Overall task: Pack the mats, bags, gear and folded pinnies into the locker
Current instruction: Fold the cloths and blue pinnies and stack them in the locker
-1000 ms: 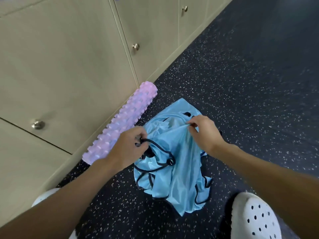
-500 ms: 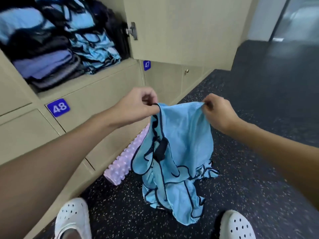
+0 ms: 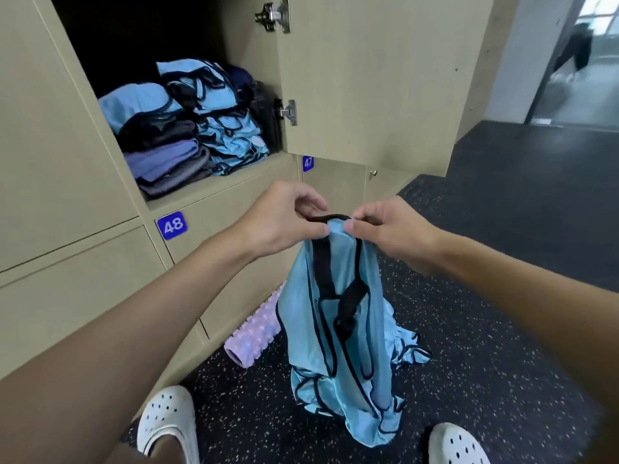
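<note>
Left hand (image 3: 284, 220) and right hand (image 3: 390, 229), nearly touching, each pinch the top edge of a light-blue pinny (image 3: 338, 329). It hangs with its long axis vertical before the open locker (image 3: 214, 189), lower hem gathered on the floor (image 3: 485, 346).

both hands (image 3: 338, 226) pinch top of blue pinny (image 3: 338, 333) — hangs before open locker (image 3: 214, 185) — folded pinnies (image 3: 227, 128) inside

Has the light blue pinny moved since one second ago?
Yes, upward. The pinny lay on the floor beside the pink foam roller; now the left hand and right hand pinch its top high above the roller.
</note>
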### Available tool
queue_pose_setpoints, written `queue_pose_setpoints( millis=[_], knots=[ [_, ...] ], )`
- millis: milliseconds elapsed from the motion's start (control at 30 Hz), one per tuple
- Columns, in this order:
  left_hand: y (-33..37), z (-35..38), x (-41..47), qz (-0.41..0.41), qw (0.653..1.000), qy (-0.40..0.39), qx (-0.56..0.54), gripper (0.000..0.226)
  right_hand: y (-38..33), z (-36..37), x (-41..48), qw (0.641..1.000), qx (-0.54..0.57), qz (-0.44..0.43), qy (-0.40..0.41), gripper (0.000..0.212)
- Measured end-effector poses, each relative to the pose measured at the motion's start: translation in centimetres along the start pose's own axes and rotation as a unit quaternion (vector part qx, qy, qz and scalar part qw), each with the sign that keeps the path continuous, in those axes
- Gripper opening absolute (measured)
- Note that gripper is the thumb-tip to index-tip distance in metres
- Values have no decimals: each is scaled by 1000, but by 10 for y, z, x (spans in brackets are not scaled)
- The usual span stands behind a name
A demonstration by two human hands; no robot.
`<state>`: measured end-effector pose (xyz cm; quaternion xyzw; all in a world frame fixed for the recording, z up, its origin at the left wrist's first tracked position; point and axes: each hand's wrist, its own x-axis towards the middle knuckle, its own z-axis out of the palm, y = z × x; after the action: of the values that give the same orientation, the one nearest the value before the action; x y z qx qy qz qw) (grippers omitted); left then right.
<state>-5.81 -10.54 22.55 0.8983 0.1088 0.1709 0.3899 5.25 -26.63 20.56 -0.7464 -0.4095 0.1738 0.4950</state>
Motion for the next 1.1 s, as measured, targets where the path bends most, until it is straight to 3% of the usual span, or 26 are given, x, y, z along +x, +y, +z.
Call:
queue_pose_setpoints(
  millis=[133, 300, 367, 467, 567, 667, 767, 833, 967, 1100],
  knots=[
    [-7, 3, -8, -14, 999, -35, 16, 5, 0, -3, 6, 1000, 22, 7, 13, 18],
    [-1, 2, -4, -40, 997, 68, -21, 17, 7, -3, 7, 998, -26, 30, 55, 9],
    [5, 2, -1, -46, 993, 102, -48, 18, 0, 4, 5, 997, -7, 1, 82, 19],
    [12, 3, 5, -57, 984, 144, -88, 18, -11, 19, -1, 998, 27, -38, 33, 16],
    [17, 4, 10, -58, 979, 165, -101, 18, -12, 32, -7, 998, -37, -39, -23, 24],
    [20, 3, 10, -51, 976, 178, -111, 16, -6, 35, -3, 997, -63, -29, -17, 31],
    [14, 1, 11, -47, 968, 204, -138, 9, -6, 33, 1, 1000, -6, -1, 2, 24],
    [8, 2, 10, -50, 976, 168, -132, 10, -9, 29, 4, 999, 27, 12, 40, 27],
    [-5, 11, -4, -72, 995, -40, -58, 41, -16, 22, 9, 989, 95, 50, 104, 25],
    [-14, 20, -12, -48, 997, -51, -28, 16, -15, 16, 15, 974, 157, 80, 143, 23]
  ],
)
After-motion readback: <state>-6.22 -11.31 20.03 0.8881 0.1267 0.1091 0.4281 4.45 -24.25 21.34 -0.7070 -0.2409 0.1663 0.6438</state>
